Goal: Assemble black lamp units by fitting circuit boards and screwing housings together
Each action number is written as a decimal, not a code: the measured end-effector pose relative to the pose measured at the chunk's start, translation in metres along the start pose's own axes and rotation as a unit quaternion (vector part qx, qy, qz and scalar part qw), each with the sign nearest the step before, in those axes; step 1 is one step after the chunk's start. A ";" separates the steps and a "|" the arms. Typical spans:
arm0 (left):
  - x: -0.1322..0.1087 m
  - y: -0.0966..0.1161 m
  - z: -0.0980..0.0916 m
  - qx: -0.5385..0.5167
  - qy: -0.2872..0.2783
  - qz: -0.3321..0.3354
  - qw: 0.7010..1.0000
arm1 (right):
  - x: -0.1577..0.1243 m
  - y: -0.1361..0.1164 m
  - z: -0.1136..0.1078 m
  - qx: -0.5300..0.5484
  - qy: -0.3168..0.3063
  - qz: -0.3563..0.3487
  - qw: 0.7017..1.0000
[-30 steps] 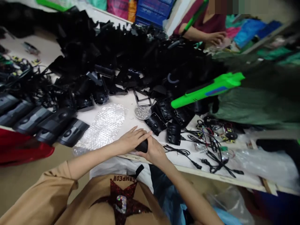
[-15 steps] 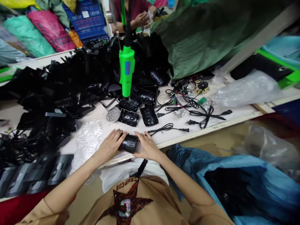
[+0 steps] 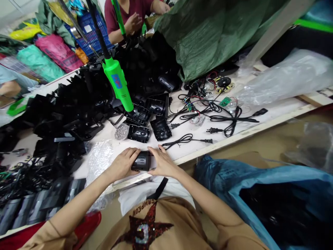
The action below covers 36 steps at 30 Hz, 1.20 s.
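Near the bench's front edge, a black plastic housing (image 3: 141,161) with slots lies between my two hands. My left hand (image 3: 125,161) grips its left end, fingers over the top. Around the right end are the curved fingers and thumb of my right hand (image 3: 161,162). A black power cord (image 3: 182,139) lies coiled just beyond that hand. Behind the housing are open black half-shells (image 3: 138,133), (image 3: 160,128) and a round dish of small metal screws (image 3: 121,132). A green electric screwdriver (image 3: 118,83) hangs above the shells, tilted.
Black plastic parts (image 3: 78,90) heap across the back. Bubble wrap (image 3: 100,156) lies left of my hands, with finished-looking grey-black units (image 3: 33,206) farther left. Circuit boards (image 3: 225,101) and wires spread right. A blue sack (image 3: 221,177) stands below the edge. Across the bench sits a co-worker (image 3: 127,17).
The view has shifted, and the hanging screwdriver now appears farther left and more tilted. Between my hands the black housing has turned slightly; both hands stay on it.
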<state>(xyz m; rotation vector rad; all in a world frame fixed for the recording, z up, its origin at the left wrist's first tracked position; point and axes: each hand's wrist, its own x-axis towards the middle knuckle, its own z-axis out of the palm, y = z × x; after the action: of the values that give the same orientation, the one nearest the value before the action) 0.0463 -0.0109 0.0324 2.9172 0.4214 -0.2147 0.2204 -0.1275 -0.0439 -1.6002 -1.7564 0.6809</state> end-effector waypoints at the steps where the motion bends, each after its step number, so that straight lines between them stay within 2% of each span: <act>1: 0.000 0.000 0.000 -0.004 -0.001 0.000 1.000 | 0.001 0.001 -0.001 0.007 -0.006 0.003 1.000; 4: 0.001 0.000 -0.001 -0.009 0.000 -0.004 1.000 | 0.002 0.002 -0.007 0.034 -0.019 0.003 0.999; 9: 0.001 0.001 0.000 -0.008 -0.004 -0.013 1.000 | 0.000 0.006 -0.017 0.093 0.016 0.026 0.995; 16: 0.000 0.002 0.001 -0.016 0.002 -0.016 1.000 | 0.004 0.012 -0.007 0.040 0.084 0.015 0.996; 25: 0.004 0.001 0.000 -0.028 -0.010 -0.030 0.999 | -0.014 0.005 -0.002 0.012 0.055 -0.008 0.998; 36: 0.003 -0.007 0.001 -0.040 -0.029 0.014 0.999 | -0.005 0.011 0.001 0.020 0.034 -0.016 0.999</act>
<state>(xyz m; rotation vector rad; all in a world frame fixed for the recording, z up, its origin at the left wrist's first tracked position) 0.0475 -0.0040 0.0302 2.8295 0.3713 -0.2723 0.2266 -0.1315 -0.0536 -1.5465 -1.7062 0.6351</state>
